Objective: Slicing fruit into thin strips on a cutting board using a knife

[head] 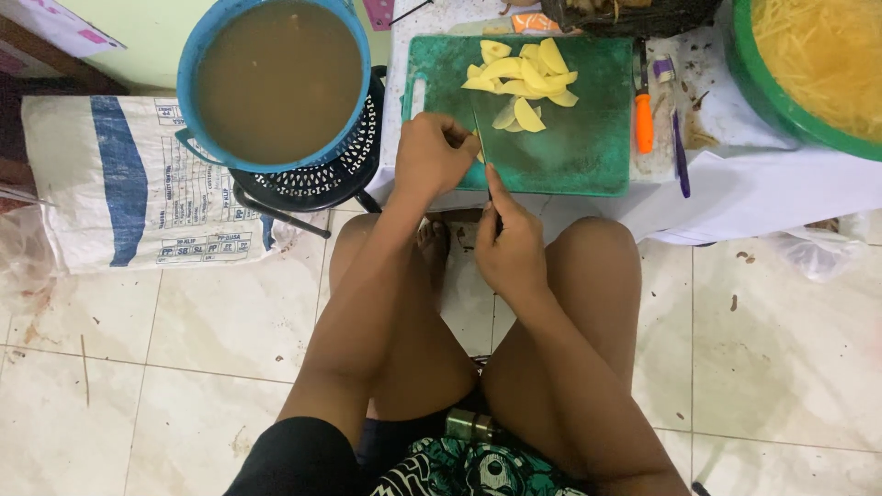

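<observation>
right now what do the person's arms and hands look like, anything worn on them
Both arms are bare from the elbow down, with no sleeves in view. The left hand and right hand wear no gloves, and no rings, watch or bracelet can be seen. Fingers are uncovered. Lower down, dark shorts and a patterned teal-and-black garment show.

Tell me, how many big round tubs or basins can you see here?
2. A blue basin of brown liquid sits left of the green cutting board; a green basin of yellow shreds is at the far right, partly cut off.

Bare arms and legs, black top, perhaps teal-patterned shorts
</observation>
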